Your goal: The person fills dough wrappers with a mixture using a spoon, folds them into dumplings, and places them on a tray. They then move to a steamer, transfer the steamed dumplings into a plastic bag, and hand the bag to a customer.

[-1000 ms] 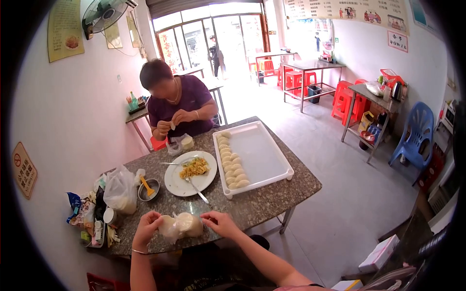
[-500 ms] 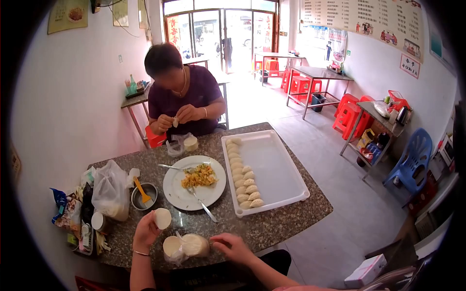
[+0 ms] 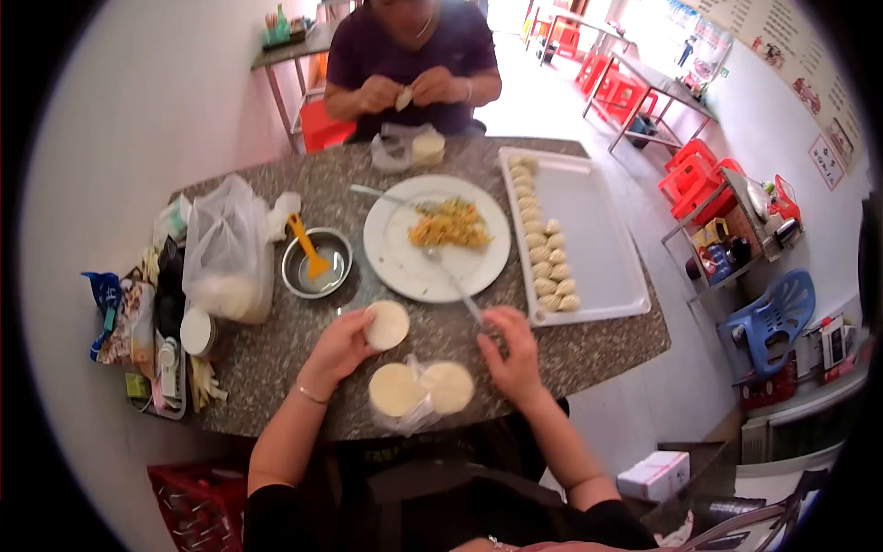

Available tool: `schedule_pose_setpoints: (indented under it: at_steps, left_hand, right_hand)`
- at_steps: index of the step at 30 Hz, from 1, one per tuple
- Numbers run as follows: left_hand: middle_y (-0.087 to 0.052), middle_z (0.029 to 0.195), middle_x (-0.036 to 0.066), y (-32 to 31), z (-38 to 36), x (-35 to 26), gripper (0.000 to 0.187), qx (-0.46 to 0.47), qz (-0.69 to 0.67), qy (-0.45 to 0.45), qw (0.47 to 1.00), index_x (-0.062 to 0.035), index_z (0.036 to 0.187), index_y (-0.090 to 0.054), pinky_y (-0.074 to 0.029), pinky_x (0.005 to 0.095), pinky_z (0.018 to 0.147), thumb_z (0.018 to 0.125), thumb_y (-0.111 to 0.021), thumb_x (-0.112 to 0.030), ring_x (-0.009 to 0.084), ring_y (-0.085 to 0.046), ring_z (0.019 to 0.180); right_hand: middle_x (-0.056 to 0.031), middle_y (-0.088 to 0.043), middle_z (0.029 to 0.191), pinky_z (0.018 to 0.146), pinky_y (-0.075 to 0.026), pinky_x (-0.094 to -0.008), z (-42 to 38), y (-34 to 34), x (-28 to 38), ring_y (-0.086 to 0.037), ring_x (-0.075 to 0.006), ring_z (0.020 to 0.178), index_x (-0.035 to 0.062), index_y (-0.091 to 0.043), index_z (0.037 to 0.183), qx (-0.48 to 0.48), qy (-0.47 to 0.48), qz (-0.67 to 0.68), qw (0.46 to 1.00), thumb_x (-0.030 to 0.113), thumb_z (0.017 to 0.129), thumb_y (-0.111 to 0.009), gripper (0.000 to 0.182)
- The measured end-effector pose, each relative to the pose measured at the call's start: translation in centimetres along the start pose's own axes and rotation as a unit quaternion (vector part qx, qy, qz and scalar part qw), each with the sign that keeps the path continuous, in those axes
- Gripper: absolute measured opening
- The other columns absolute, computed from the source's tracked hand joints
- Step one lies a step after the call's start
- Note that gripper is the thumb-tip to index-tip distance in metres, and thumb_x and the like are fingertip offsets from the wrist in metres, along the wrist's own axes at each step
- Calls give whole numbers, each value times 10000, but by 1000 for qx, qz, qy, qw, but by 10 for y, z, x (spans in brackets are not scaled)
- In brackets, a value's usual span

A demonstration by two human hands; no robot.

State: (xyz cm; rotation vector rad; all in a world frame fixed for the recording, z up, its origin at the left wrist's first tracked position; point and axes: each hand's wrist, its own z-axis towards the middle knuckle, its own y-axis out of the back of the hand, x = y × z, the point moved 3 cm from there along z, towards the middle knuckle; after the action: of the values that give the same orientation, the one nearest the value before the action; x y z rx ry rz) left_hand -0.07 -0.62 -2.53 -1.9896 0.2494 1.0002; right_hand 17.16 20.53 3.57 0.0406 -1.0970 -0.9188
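My left hand [image 3: 342, 345] pinches a round dumpling wrapper [image 3: 387, 326] by its left edge, above the near side of the table. My right hand [image 3: 511, 357], fingers apart, is at the handle end of a metal spoon [image 3: 453, 281]; a firm grip on it does not show. The spoon's bowl rests in chopped filling [image 3: 452, 224] on a white plate [image 3: 379, 253]. Between my hands, two stacks of wrappers [image 3: 396, 390] sit in clear plastic. To the right, a white tray [image 3: 602, 239] holds rows of shaped dumplings [image 3: 535, 241].
Opposite, a person [image 3: 411, 55] in a purple top pinches a dumpling beside more wrappers [image 3: 428, 148]. A metal bowl [image 3: 344, 279] with an orange brush [image 3: 308, 248], a plastic bag [image 3: 227, 248] and a jar [image 3: 197, 333] stand left. A blue chair [image 3: 771, 313] is beyond the table.
My view has tilted down. My right hand has moved forward from beside the wrapper stacks to the spoon's handle end. My left hand still holds the wrapper, now nearer the plate.
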Motion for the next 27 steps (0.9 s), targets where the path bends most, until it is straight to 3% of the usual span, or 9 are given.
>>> schedule_pose_setpoints:
  at_steps: [6, 7, 10, 16, 18, 19, 24, 26, 27]
  left_hand:
    - [-599, 1211, 166, 1, 0, 1, 351, 34, -113, 19, 993, 66, 1267, -478, -545, 369, 914, 997, -450, -157, 242, -623, 1089]
    - [-597, 1212, 168, 1, -2, 0, 349, 30, -126, 15, 992, 72, 1263, -477, -544, 367, 916, 996, -450, -152, 245, -622, 1092]
    - [-596, 1210, 175, 3, -4, -2, 344, 23, -149, 8, 988, 81, 1245, -486, -540, 367, 917, 992, -452, -148, 246, -623, 1087]
    - [-606, 1194, 154, 4, -7, -1, 319, -14, -151, 19, 988, 64, 1221, -514, -526, 364, 918, 984, -457, -141, 231, -621, 1069]
    - [-604, 1196, 149, 2, -7, -1, 318, 0, -144, 12, 990, 58, 1227, -511, -528, 362, 914, 982, -460, -140, 227, -622, 1066]
    - [-602, 1199, 143, 0, -7, 0, 319, 9, -138, 4, 990, 51, 1233, -509, -530, 360, 910, 981, -464, -139, 223, -622, 1063]
    - [-596, 1204, 140, -5, -3, 7, 338, 3, -102, 8, 995, 46, 1259, -489, -530, 357, 905, 972, -480, -131, 216, -620, 1066]
    - [-596, 1203, 138, -5, -3, 10, 345, 3, -104, 9, 995, 46, 1263, -485, -531, 357, 903, 966, -489, -129, 216, -620, 1065]
    - [-598, 1195, 136, -6, -4, 7, 336, 5, -92, 18, 996, 43, 1249, -490, -532, 358, 901, 961, -497, -130, 218, -620, 1065]
  right_hand:
    - [-177, -539, 1138, 864, -475, -401, 24, -25, -21, -568, -321, 1016, 33, -533, 1195, 47, 13, -180, 982, 75, 789, -702, 442]
    - [-153, -560, 1076, 765, -505, -384, 26, -31, -26, -617, -287, 875, 33, -519, 1204, 63, -63, -123, 988, 74, 798, -701, 446]
    - [-126, -578, 1004, 683, -511, -372, 38, -43, -28, -628, -267, 734, 45, -497, 1239, 124, -177, -94, 972, 76, 803, -706, 485]
    - [-163, -592, 774, 637, -475, -374, 59, -36, -20, -590, -298, 660, 9, -638, 1088, 71, -86, -152, 982, 52, 877, -588, 222]
    - [-159, -599, 790, 625, -465, -390, 60, -18, -18, -583, -308, 654, 17, -638, 1109, -47, -53, -219, 973, 36, 874, -582, 243]
    - [-163, -649, 844, 645, -486, -299, 56, -13, -25, -610, -212, 686, 10, -646, 1141, -46, -64, -248, 966, 22, 904, -537, 261]
    - [-159, -679, 861, 645, -479, -277, 13, -30, -38, -612, -186, 681, -5, -636, 1158, -13, -63, -196, 979, 38, 918, -543, 261]
    - [-200, -667, 872, 650, -498, -325, 5, -32, -35, -649, -264, 702, -18, -644, 1113, -22, -120, -82, 989, 26, 898, -556, 237]
    - [-196, -672, 885, 649, -494, -305, 5, -28, -31, -655, -235, 708, -21, -640, 1120, -2, -190, -62, 980, 40, 909, -552, 237]
